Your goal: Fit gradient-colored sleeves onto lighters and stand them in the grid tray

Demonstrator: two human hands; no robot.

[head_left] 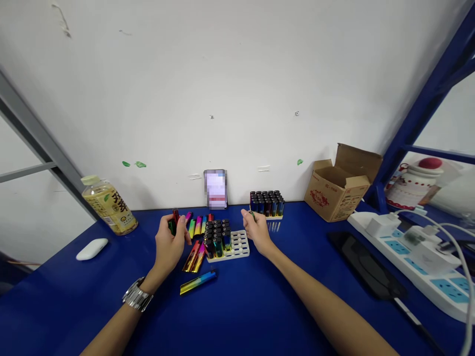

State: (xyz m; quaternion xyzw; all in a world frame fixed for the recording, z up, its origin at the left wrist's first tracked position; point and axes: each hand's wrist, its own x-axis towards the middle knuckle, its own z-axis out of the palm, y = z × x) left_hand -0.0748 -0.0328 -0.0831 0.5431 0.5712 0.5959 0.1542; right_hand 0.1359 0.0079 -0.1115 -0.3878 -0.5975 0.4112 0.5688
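Observation:
My left hand [169, 243] is closed round a couple of colourful lighters [173, 221], red and green, held upright just left of a white slotted tray [239, 245]. The tray's left half is filled with standing lighters [217, 236]; its right slots are bare. My right hand [257, 230] is pinched on one small lighter [252, 214] just right of the tray. Loose rainbow lighters [198, 225] lie behind the tray, two more [193, 257] lie in front of my left hand, and one [198, 283] lies nearer me.
A second full tray of lighters [266, 202] stands by the wall. A tea bottle [108, 203] and white case [91, 248] sit at the left. A cardboard box [339, 184], black phone [365, 267] and power strip [415, 259] lie at the right on the blue table [252, 306].

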